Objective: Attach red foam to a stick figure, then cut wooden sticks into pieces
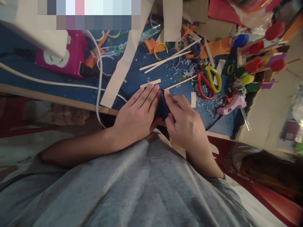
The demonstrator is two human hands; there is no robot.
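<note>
My left hand (142,105) lies flat near the front edge of the blue table, its fingers stretched out and close together. Its fingertips touch the lower edge of a short pale strip (153,82). Beside it, my right hand (184,118) has its fingers curled and the index finger reaching forward. That fingertip meets the near end of a thin wooden stick (182,82), which slants away to the right. The thumb is bent below. A dark blue patch shows between the hands; I cannot tell whether it is a separate piece or shaded tabletop.
Scissors (205,86) with red and yellow handles lie right of the sticks (169,60). A pink glue gun (233,105) rests at the right edge, near several coloured spoon-like pieces (254,64). Long pale paper (123,69), a white cable (100,69) and a magenta power socket (77,60) occupy the left.
</note>
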